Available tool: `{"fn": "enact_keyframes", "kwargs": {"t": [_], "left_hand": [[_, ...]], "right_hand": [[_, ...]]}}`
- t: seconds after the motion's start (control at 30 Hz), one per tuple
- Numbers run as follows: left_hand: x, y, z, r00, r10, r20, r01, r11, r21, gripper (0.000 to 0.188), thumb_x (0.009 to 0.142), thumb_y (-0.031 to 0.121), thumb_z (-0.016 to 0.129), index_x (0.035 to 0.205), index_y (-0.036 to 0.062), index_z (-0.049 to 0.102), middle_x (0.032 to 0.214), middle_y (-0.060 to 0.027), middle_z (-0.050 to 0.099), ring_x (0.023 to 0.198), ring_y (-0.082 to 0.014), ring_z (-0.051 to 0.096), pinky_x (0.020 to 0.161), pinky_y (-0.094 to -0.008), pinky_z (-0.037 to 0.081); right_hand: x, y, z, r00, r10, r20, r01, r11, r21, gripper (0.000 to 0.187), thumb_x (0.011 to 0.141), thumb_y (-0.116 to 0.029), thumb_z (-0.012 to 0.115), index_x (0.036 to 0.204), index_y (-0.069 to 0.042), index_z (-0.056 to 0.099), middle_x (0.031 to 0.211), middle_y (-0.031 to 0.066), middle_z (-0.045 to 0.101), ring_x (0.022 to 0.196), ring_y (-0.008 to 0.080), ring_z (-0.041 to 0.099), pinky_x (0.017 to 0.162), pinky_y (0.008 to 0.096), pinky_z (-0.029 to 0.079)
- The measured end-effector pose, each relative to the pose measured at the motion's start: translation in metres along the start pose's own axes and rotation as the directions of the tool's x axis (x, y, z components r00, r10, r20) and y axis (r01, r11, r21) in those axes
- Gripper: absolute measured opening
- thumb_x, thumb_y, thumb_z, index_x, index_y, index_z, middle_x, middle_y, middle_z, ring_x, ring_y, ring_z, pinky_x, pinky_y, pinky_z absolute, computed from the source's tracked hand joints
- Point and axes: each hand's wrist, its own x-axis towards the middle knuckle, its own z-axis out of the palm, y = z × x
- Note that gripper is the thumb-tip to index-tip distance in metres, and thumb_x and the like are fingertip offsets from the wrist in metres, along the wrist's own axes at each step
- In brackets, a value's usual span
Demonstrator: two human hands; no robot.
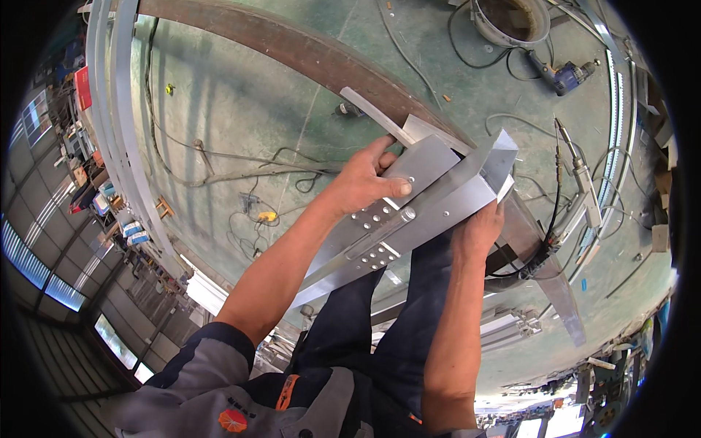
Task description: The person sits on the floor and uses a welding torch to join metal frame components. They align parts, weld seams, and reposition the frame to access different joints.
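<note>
A long silver metal profile [453, 208] with angled side walls and several round holes lies slantwise in front of me, above my thighs. My left hand [369, 179] is closed on a flat metal plate [423, 166] at the profile's far side, thumb on top and fingers curled under the edge. At the profile's right end, my right hand [480, 230] reaches up against its near underside; its fingertips are hidden behind the metal. Beyond the plate, a narrow metal strip [376, 115] sticks out over a brown steel beam [321, 62].
Cables [241, 162] trail over the green floor. A blue power drill [569, 77] lies by a round bucket [511, 40] at the far right. A metal tool with a hose [584, 179] rests at the right. Long grey metal bars [120, 95] run along the left.
</note>
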Motion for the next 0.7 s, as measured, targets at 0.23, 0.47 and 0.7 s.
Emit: {"fn": "enact_keyframes", "kwargs": {"t": [0.23,0.47,0.7], "left_hand": [[-0.001,-0.003,0.004,0.998,0.011,-0.058,-0.009,0.999,0.046,0.113,0.079,0.023,0.091,0.162,-0.0087,0.022,0.105,-0.0085,0.066,0.096,-0.015,0.062,0.087,-0.0299,0.051],[-0.008,-0.012,0.006,0.986,0.054,-0.16,-0.015,0.972,0.236,0.107,0.083,0.027,0.085,0.161,-0.0104,0.022,0.12,-0.0213,0.069,0.108,-0.0271,0.068,0.095,-0.0371,0.053],[-0.011,-0.005,0.014,0.981,0.047,-0.189,0.029,0.926,0.377,0.097,0.088,0.033,0.082,0.159,-0.0087,0.029,0.127,-0.0231,0.066,0.113,-0.0294,0.066,0.1,-0.0399,0.051]], "right_hand": [[-0.001,-0.009,-0.008,0.998,0.03,-0.052,-0.034,0.997,-0.075,0.038,0.108,-0.022,0.055,0.137,0.003,0.055,0.12,0.0122,0.068,0.101,0.0194,0.07,0.082,0.0331,0.058],[-0.018,-0.064,-0.021,0.946,-0.322,0.035,0.285,0.776,-0.563,0.019,0.104,-0.013,0.059,0.112,0.003,0.064,0.092,0.0028,0.065,0.079,0.0098,0.059,0.071,0.0282,0.051],[-0.026,-0.131,0.042,0.545,-0.265,0.796,0.793,-0.146,-0.592,0.021,0.091,-0.002,0.071,0.112,-0.001,0.071,0.099,0.0116,0.068,0.085,0.0291,0.066,0.079,0.0375,0.054]]}}
